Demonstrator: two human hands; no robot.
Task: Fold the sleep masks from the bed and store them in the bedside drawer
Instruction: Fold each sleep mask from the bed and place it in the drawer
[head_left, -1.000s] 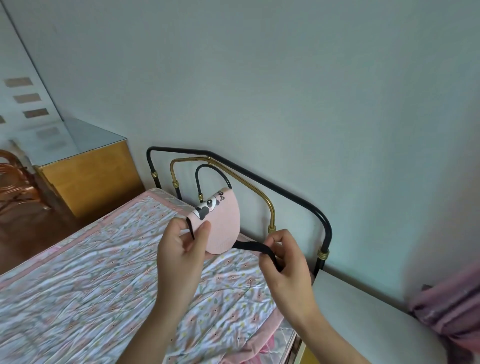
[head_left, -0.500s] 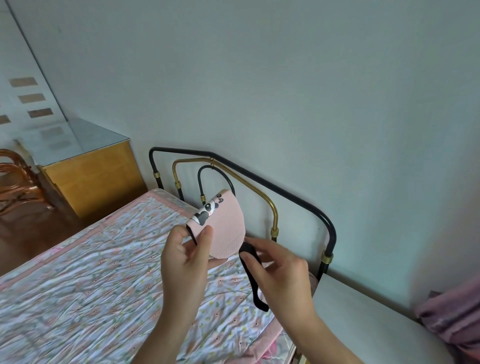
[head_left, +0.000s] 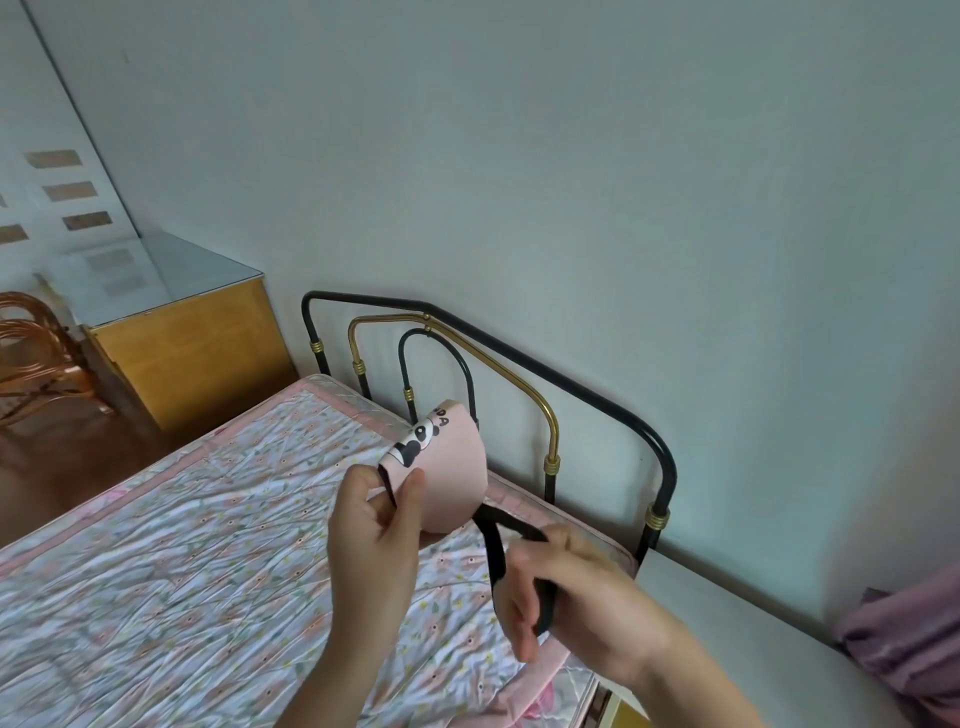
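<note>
R hand (head_left: 582, 597) has dropped lower & pulled the black strap (head_left: 493, 545) down w/ it; the strap now loops round its fingers, drawn taut from the pink sleep mask (head_left: 452, 478), vs hanging slack before.

One head-worn wide-angle view, looking forward and down from just behind the left hand (head_left: 376, 540) and right hand (head_left: 582, 597), both close and low in frame. Beyond the hands it faces the metal headboard (head_left: 550, 374) and wall (head_left: 571, 156); bedspread (head_left: 182, 545) stretches left of the left hand, a white surface (head_left: 753, 639) right of the right hand
</note>
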